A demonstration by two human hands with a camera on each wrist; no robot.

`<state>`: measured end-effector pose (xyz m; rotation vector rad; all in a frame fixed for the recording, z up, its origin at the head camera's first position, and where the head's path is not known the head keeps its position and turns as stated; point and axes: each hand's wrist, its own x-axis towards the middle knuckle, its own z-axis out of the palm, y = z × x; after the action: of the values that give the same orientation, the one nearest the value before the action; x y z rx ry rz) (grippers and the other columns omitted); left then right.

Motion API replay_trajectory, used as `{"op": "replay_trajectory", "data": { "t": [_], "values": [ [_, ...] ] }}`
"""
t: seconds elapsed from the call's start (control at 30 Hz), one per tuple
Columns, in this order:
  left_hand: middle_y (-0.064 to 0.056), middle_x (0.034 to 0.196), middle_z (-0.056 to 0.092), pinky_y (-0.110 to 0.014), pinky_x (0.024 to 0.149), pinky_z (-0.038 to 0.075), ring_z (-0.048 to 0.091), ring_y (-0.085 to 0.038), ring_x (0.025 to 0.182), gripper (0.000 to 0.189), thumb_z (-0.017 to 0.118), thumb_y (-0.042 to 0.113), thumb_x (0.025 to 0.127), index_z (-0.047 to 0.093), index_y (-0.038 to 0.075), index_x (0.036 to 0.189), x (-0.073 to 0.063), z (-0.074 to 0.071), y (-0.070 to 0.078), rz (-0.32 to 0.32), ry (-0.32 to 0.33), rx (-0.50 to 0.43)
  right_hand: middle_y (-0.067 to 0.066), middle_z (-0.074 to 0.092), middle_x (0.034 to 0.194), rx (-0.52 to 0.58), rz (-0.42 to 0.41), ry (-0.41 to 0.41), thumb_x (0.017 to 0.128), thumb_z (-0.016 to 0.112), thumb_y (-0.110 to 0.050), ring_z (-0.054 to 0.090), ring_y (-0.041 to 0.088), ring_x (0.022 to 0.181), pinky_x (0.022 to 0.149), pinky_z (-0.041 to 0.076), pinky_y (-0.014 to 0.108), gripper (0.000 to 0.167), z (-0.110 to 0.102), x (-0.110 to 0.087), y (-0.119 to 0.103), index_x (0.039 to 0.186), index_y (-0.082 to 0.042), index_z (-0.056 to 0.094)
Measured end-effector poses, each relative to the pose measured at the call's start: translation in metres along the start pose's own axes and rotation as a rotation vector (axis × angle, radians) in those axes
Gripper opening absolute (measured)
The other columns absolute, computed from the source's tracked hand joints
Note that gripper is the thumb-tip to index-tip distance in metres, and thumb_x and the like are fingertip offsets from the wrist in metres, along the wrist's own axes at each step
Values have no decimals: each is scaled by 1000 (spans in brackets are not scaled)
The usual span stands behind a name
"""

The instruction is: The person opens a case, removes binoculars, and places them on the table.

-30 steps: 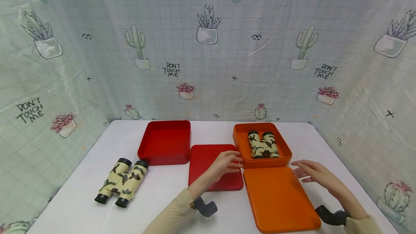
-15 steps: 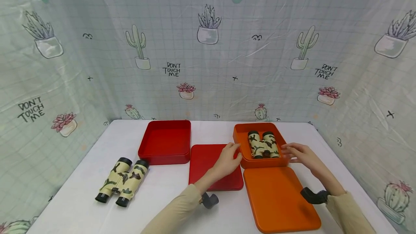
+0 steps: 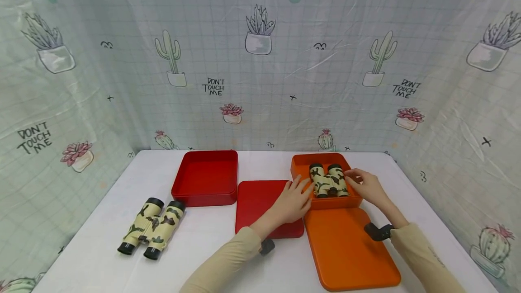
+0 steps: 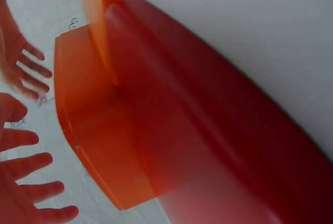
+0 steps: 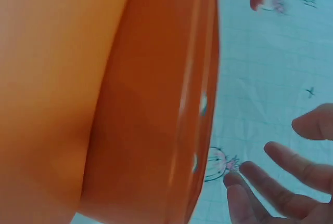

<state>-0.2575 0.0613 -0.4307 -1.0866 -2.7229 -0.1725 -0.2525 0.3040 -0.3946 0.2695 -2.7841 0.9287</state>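
Camouflage binoculars (image 3: 324, 181) lie inside the orange box (image 3: 300, 159) at the back right. My left hand (image 3: 291, 203) hovers by the box's left front corner with spread fingers. On the far side of the box, my right hand (image 3: 366, 187) has its fingers over the right rim, close to the binoculars; contact cannot be told. Both wrist views show the box's outer wall (image 5: 145, 104) beside loosely extended fingers (image 5: 283, 161), with nothing gripped. In the left wrist view, the left fingers (image 4: 26, 164) are splayed above the wall.
An orange lid (image 3: 350, 250) lies in front of the box. Beside it is a red lid (image 3: 256, 200). The red box (image 3: 209, 175) stands at the back left with nothing in it. A second pair of camouflage binoculars (image 3: 152, 227) rests on the white table (image 3: 93, 257).
My right hand has moved up and left, from beside the orange lid to the orange box's right rim. The left hand has shifted slightly right, its fingers now spread toward the box.
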Motion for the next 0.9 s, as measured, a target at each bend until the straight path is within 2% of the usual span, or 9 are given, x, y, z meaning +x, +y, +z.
{"op": "replay_trajectory", "data": {
  "t": [0.1,0.2,0.37,0.53,0.73,0.9],
  "values": [
    [-3,145,30,-49,105,30,24,-28,135,49,38,36,94,32,18,139,-1,3,1,17,-61,23,24,60,104,-93,-74,15,86,55,-13,56,38,93,77,48,48,31,9,7,2,110,6,56],
    [-1,145,30,-50,106,28,23,-26,136,50,38,38,93,30,20,140,-1,5,1,21,-100,28,26,56,110,-172,-110,-8,84,57,-14,52,42,99,82,44,53,36,16,14,3,114,6,54],
    [1,144,32,-50,106,27,25,-22,136,51,38,39,93,27,24,140,-2,8,1,30,-144,38,27,52,116,-256,-133,-48,82,59,-21,48,44,99,77,44,54,40,26,21,5,115,2,54],
    [1,146,28,-51,106,27,21,-21,137,53,40,39,92,24,26,141,-4,9,0,32,-167,42,26,54,113,-330,-181,-66,80,62,-25,48,48,99,77,43,59,42,32,26,4,113,0,56],
    [1,149,20,-53,106,24,16,-21,139,59,42,41,91,18,26,143,-6,11,-1,36,-182,46,25,52,119,-388,-144,-134,81,61,-34,43,50,105,75,39,66,50,36,31,2,118,-1,53],
    [0,150,17,-54,107,22,13,-23,139,60,42,42,91,19,23,143,-8,13,-3,6,-181,57,24,49,123,-407,-109,-198,81,59,-41,40,50,108,77,36,69,55,43,36,5,120,-3,51]
  ]
}}
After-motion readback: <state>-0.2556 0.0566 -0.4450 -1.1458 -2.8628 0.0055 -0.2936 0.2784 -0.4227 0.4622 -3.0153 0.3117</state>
